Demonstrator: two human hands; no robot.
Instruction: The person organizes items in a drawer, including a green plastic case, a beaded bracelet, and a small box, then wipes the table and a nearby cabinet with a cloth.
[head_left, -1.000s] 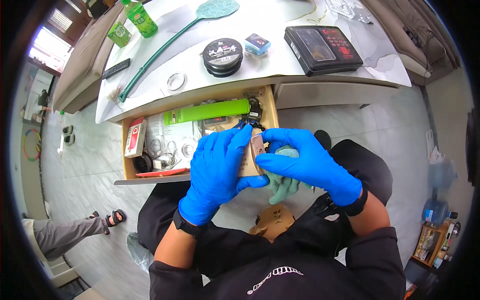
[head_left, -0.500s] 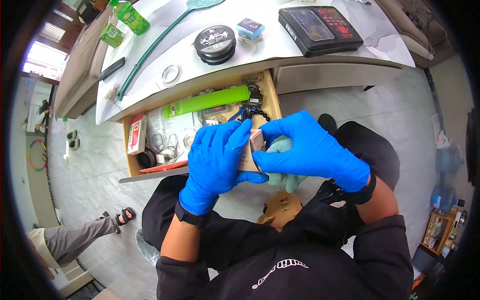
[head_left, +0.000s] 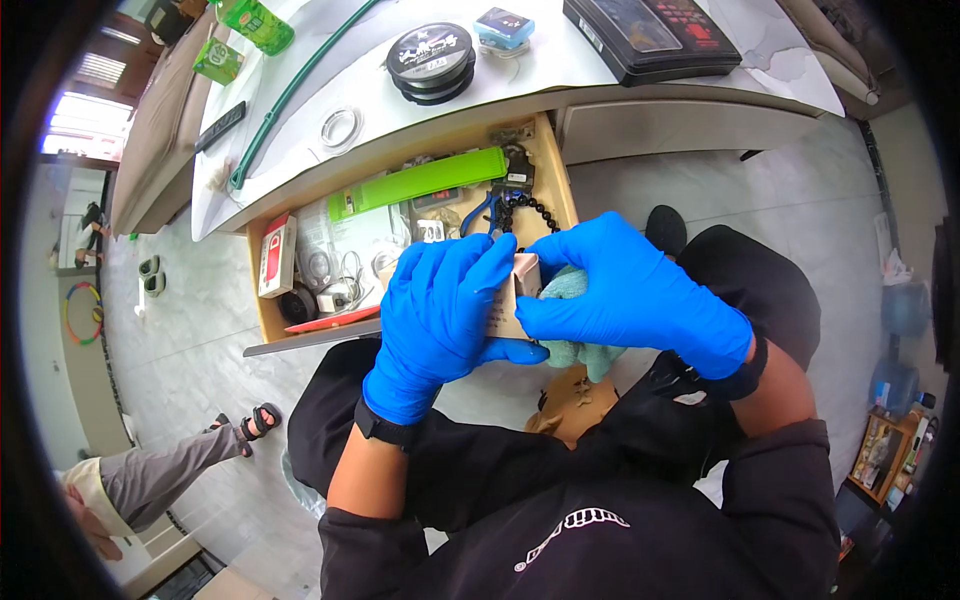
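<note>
Both my hands wear blue gloves and meet in front of the pulled-out drawer [head_left: 556,172]. My left hand [head_left: 430,320] is wrapped round a small beige cardboard box [head_left: 507,314], thumb below and fingers behind. At the box's right end, the thumb and forefinger of my right hand [head_left: 635,300] press close to its edge; whether they touch it is hard to tell. A folded pale green cloth [head_left: 575,348] hangs from my right hand, its upper part hidden by the glove.
In the drawer lie a green strip [head_left: 420,182], a red-and-white box [head_left: 277,258], blue-handled pliers [head_left: 478,212] and black beads [head_left: 535,207]. On the table stand a black spool [head_left: 430,62], a blue box [head_left: 503,28] and a black case [head_left: 650,38]. Another person's leg [head_left: 175,480] is at left.
The whole view has shifted a little. My hands keep nearly the same hold on the box and the cloth, with the right fingers still close to the box's edge.
</note>
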